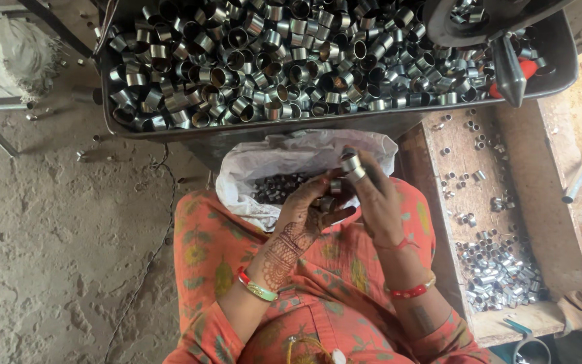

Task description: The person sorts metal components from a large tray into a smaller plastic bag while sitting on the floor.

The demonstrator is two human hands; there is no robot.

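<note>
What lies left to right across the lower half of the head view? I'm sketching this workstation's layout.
Dusty floor → left hand → right hand holding small metal rings → wooden tray with a pile of loose rings.

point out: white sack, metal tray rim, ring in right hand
white sack (pixel 250 165): head view, left side of its rolled rim.
metal tray (pixel 250 129): head view, near rim.
ring (pixel 352 166): head view, outer wall, at right hand (pixel 378 202) fingers.

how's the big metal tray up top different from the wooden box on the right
The metal tray is dark steel, heaped nearly full with shiny metal rings. The wooden box is pale wood and mostly bare, its rings smaller, scattered and gathered at the near end. Both hold short metal rings.
</note>
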